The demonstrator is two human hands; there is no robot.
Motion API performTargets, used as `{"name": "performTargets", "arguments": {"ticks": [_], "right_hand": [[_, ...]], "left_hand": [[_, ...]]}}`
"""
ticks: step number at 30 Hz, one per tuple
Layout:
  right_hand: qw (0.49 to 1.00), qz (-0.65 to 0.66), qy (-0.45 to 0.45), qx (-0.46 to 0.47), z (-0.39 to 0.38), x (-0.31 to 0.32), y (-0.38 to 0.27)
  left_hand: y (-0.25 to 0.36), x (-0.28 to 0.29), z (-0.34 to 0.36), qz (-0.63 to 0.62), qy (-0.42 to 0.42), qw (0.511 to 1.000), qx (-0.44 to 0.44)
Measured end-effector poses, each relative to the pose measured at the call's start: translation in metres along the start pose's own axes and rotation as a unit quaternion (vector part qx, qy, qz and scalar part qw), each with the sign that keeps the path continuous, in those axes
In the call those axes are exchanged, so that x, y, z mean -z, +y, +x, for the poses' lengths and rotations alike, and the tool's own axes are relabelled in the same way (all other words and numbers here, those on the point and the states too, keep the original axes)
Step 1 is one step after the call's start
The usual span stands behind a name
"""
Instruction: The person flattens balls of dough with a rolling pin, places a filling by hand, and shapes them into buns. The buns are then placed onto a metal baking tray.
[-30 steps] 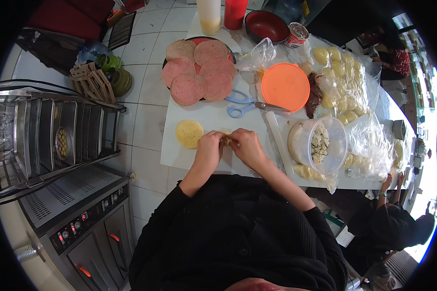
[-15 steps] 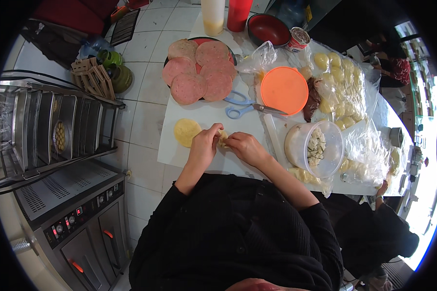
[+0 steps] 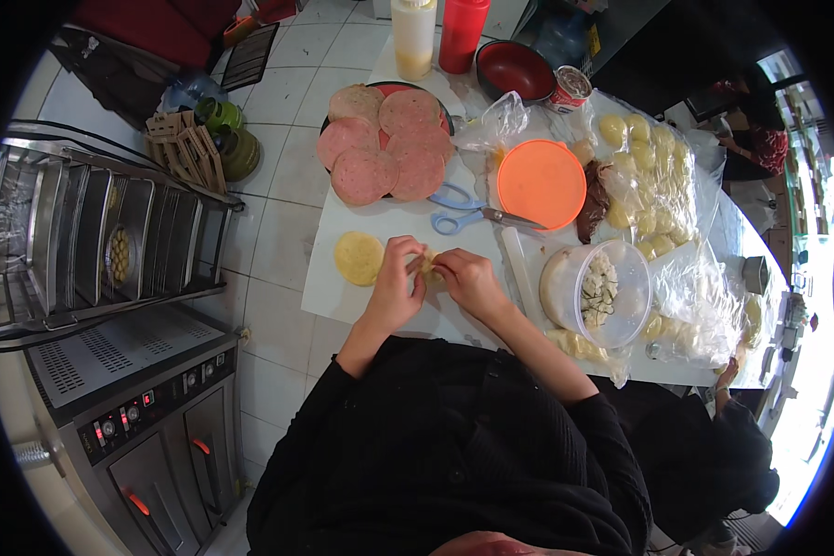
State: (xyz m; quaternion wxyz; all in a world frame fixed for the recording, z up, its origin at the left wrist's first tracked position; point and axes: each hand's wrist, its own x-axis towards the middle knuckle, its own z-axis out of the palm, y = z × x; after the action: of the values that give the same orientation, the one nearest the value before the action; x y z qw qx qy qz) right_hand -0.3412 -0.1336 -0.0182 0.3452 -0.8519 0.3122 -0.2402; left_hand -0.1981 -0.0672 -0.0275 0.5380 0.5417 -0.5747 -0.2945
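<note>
My left hand (image 3: 400,281) and my right hand (image 3: 473,283) meet over the near part of the white tabletop. Between their fingertips is a small pale yellow piece of dough (image 3: 429,263), mostly covered by the fingers. Both hands pinch it, the left from its left side and the right from the other. Just left of my left hand lies a flat yellow dough round (image 3: 359,258). Beyond the hands are blue-handled scissors (image 3: 459,223), their blades pointing right. A white rod (image 3: 519,269) lies to the right of my right hand.
A plate of pink meat slices (image 3: 365,176) stands at the back left, near squeeze bottles (image 3: 414,42). Right of the hands are an orange lid (image 3: 541,185), a clear tub with white filling (image 3: 612,295) and plastic-covered dough balls (image 3: 653,176). An oven (image 3: 148,408) stands left; other people work at right.
Both hands stay together at the dough, with small shifts of the fingers; my left fingers have parted a little. The whole view has tilted slightly, so the table sits lower in the picture.
</note>
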Motion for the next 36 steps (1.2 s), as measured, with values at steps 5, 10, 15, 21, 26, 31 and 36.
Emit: {"name": "performTargets", "arguments": {"ticks": [5, 10, 15, 21, 26, 31, 36], "right_hand": [[0.945, 0.262, 0.066, -0.183, 0.005, 0.032, -0.023], [0.955, 0.263, 0.047, -0.126, -0.001, 0.047, -0.043], [0.984, 0.112, -0.01, -0.141, -0.005, 0.065, -0.05], [0.989, 0.116, -0.005, -0.087, -0.02, 0.073, -0.047], [0.987, 0.108, 0.061, -0.099, -0.028, 0.073, -0.048], [0.993, 0.045, 0.108, 0.001, -0.034, 0.074, -0.046], [0.994, -0.008, 0.106, 0.024, -0.044, 0.071, -0.035]], "left_hand": [[0.004, 0.009, 0.0, -0.211, 0.093, 0.969, 0.085], [-0.001, 0.006, -0.008, -0.57, -0.056, 0.775, 0.268], [-0.006, 0.01, -0.009, -0.593, -0.129, 0.73, 0.314], [0.01, 0.007, -0.005, -0.466, -0.296, 0.773, 0.313], [0.028, -0.009, 0.0, -0.513, -0.141, 0.797, 0.286], [0.02, -0.015, -0.01, -0.528, -0.132, 0.776, 0.32], [0.027, -0.019, -0.011, -0.549, -0.13, 0.722, 0.401]]}}
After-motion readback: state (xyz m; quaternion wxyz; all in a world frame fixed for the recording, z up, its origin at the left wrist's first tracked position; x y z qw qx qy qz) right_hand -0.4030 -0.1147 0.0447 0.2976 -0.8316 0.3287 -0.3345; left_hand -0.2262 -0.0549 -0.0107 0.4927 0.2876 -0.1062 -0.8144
